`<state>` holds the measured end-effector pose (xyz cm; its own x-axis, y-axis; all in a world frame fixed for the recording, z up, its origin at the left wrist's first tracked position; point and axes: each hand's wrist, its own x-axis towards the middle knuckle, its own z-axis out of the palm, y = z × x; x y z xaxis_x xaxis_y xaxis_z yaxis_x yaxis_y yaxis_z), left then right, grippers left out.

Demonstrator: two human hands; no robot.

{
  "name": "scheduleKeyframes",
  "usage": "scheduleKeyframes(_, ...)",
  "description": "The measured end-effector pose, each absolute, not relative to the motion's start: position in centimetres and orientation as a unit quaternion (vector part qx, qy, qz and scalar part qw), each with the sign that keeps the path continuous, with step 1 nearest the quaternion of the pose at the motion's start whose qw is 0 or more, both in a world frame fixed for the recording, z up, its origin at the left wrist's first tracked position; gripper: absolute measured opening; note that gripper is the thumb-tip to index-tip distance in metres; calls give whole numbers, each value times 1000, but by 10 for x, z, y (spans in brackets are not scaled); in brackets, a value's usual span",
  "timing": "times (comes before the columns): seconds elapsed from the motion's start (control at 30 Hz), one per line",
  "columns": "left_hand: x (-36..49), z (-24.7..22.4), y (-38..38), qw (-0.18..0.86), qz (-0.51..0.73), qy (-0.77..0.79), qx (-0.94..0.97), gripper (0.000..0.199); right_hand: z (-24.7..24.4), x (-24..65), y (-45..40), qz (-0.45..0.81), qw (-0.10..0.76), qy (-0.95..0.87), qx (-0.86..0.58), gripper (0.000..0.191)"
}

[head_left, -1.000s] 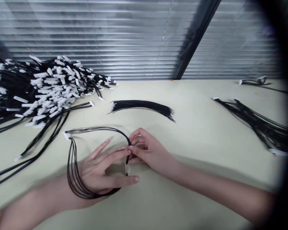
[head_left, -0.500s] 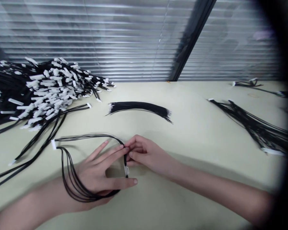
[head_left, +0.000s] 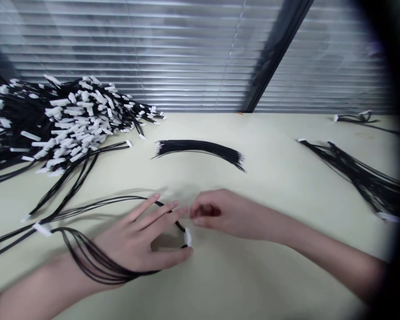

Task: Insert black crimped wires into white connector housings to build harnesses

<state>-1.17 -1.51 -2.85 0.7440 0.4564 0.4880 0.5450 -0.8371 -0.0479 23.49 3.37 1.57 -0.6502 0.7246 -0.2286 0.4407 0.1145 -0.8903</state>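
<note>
My left hand (head_left: 143, 235) lies with its fingers spread over a looped black wire harness (head_left: 93, 258). One strand group passes under its fingers, the other crosses over the wrist and runs beneath the palm. A white connector (head_left: 187, 238) of this harness sits just beyond the thumb and index finger, and another white connector (head_left: 42, 229) lies to the left of the wrist. My right hand (head_left: 216, 211) is curled with fingertips together, right of the left fingertips and near the first connector. Whatever may be between its fingertips is too small to make out.
A large heap of black wires with white connectors (head_left: 83, 115) fills the back left. A thin bundle of black wires (head_left: 200, 146) lies at the middle of the table. More black harnesses (head_left: 356, 173) are at the right. Window blinds (head_left: 186, 53) stand behind the table.
My right hand has come off the harness and moved right. The harness's left connector has shifted left and down, and its near connector now shows more fully. The view has shifted slightly.
</note>
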Motion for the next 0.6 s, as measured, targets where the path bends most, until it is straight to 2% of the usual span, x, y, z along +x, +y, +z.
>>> scheduleKeyframes(0.1, -9, -15, -18, 83, -223, -258, -936, 22, 15, 228, 27, 572, 97, -737, -346, 6)
scheduleKeyframes(0.3, -9, 9, -22, 34, -262, -237, -935, 33, 13, 216, 19, 701, 44, -655, -280, 9)
scheduleKeyframes(0.4, -13, 10, -25, 4, -281, -243, -928, 41, 9, 213, 19, 761, 82, -578, -283, 11)
scheduleKeyframes(0.5, -20, 17, -28, 12, -304, -248, -920, 35, 4, 212, 19, 793, 133, -515, -296, 18)
scheduleKeyframes(0.6, -26, 27, -29, 26, -261, -250, -932, 28, -1, 211, 17, 821, 152, -474, -280, 19)
